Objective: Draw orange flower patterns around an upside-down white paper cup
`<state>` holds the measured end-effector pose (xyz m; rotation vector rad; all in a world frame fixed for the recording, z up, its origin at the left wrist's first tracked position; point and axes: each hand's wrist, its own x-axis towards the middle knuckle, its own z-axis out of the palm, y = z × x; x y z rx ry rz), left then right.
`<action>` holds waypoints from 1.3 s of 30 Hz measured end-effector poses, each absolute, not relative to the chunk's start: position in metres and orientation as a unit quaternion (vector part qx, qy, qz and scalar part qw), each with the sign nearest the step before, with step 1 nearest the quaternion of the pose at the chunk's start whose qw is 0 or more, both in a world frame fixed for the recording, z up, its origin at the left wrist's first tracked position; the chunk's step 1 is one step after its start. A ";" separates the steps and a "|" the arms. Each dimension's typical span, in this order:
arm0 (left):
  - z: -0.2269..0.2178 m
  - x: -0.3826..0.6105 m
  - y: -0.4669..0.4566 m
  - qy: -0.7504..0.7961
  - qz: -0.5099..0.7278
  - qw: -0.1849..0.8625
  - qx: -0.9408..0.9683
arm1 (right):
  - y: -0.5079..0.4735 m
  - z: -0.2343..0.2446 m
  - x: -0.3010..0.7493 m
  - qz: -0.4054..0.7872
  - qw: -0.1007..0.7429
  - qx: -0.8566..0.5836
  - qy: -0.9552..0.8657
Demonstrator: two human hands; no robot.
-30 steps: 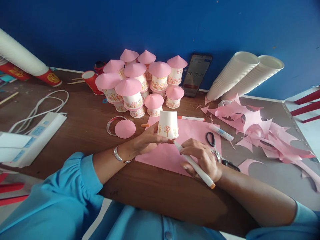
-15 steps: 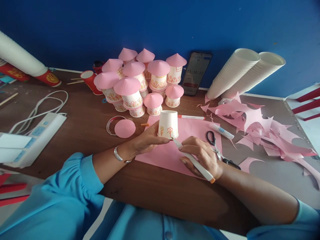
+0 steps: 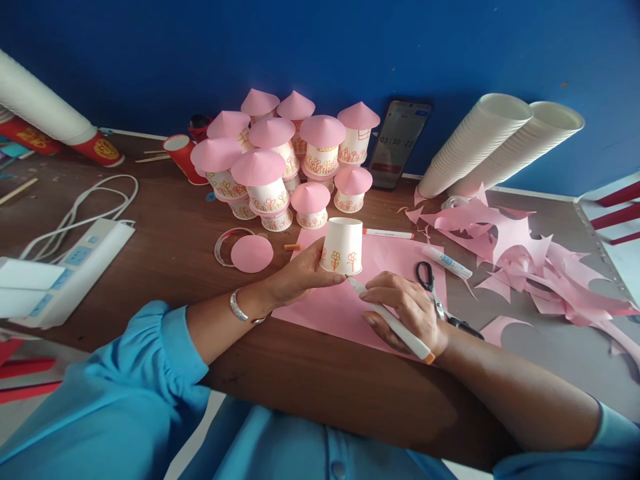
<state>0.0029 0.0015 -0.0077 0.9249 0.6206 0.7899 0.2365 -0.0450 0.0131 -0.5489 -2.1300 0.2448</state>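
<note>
The cup (image 3: pixel 343 235) is just right of the middle of the frame, upside down above the pink sheet (image 3: pixel 320 310). Its long axis runs nearly upright, narrow base at the top, wide mouth facing down, with orange and yellow flowers drawn near the rim. The left hand (image 3: pixel 299 275) is partly closed on it from the left, thumb along the lower rim; the fingers behind the cup are hidden. The right hand (image 3: pixel 407 308) is curled closed around a marker (image 3: pixel 400 330), whose long axis slants from the tip, up and left by the cup's rim, to an orange end at lower right. Whether the tip touches the cup, I cannot tell.

Behind the cup, a pen (image 3: pixel 390 234) lies crosswise, its left end close to the cup's edge. An orange cap (image 3: pixel 292 247) lies left of the cup, and further left a pink disc (image 3: pixel 252 254) overlaps a tape ring (image 3: pixel 219 248). Cone-topped cups (image 3: pixel 257 168) crowd the upper middle, beside a leaning phone (image 3: pixel 400 143). The scissors (image 3: pixel 439 309) lie next to the right hand, partly on the sheet, with a glue stick (image 3: pixel 447 261) above them. Scraps (image 3: pixel 520 243) spread over the right, below two cup stacks (image 3: pixel 475 143). A power strip (image 3: pixel 83 267) is at far left.
</note>
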 end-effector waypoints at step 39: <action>0.001 0.000 0.002 0.255 0.345 0.789 0.440 | -0.044 0.014 0.237 0.083 0.446 -0.237 -0.859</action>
